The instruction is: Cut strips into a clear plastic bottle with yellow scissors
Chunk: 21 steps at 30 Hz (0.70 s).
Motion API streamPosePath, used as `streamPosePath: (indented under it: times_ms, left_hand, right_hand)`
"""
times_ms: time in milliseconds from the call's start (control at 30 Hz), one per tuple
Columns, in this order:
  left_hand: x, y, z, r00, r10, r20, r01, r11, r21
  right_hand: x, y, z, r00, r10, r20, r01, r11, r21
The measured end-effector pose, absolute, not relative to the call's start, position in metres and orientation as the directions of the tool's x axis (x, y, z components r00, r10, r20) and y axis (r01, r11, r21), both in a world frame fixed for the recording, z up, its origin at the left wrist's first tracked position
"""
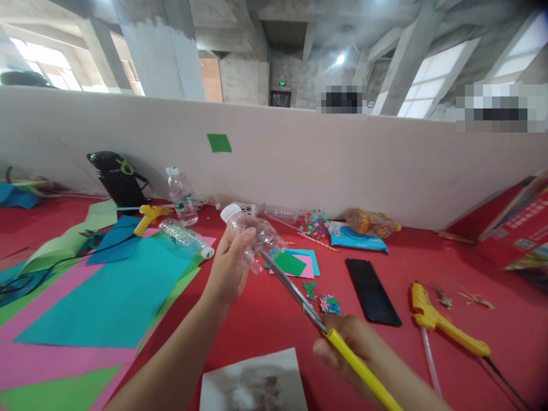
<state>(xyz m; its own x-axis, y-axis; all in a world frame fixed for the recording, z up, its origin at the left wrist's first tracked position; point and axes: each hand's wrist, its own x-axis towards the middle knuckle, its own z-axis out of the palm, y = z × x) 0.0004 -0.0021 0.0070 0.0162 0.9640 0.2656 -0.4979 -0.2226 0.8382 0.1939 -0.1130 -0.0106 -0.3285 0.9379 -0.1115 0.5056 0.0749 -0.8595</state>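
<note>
My left hand (231, 260) is closed around a clear plastic bottle (268, 234) with a white cap, holding it tilted above the table. The bottle's lower end looks cut open. My right hand (346, 345) grips a pair of scissors (299, 294) with long metal blades and a yellow handle. The blade tips reach the bottle's lower edge near my left fingers; whether they are inside or beside the plastic I cannot tell. Below the bottle lie small coloured paper sheets (293, 264) and star-shaped sequins (329, 304). A white board (252, 382) with dark smudges sits between my forearms.
Large coloured sheets (103, 297) cover the left side, with a yellow glue gun (149, 217) behind them. Bottles (182, 200) and a black flask (115, 180) stand along the white partition (299, 160). A phone (372, 291) and another glue gun (445, 325) lie right.
</note>
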Motion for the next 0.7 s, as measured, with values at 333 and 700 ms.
streamPosePath:
  times_ms: [333,700]
  left_hand:
    - [0.0018,-0.0077,0.0086,0.058,0.927,0.371,-0.463,-0.304,0.833]
    - [-0.0018,-0.0043,0.0094,0.053,0.901,0.431,-0.446,-0.365,0.817]
  right_hand:
    - [0.1928,-0.1201,-0.0055,-0.383,0.922,-0.061,0.534,0.167,-0.829]
    - [0.1888,-0.1158,-0.0100,-0.414,0.908,-0.062,0.447,0.144,-0.883]
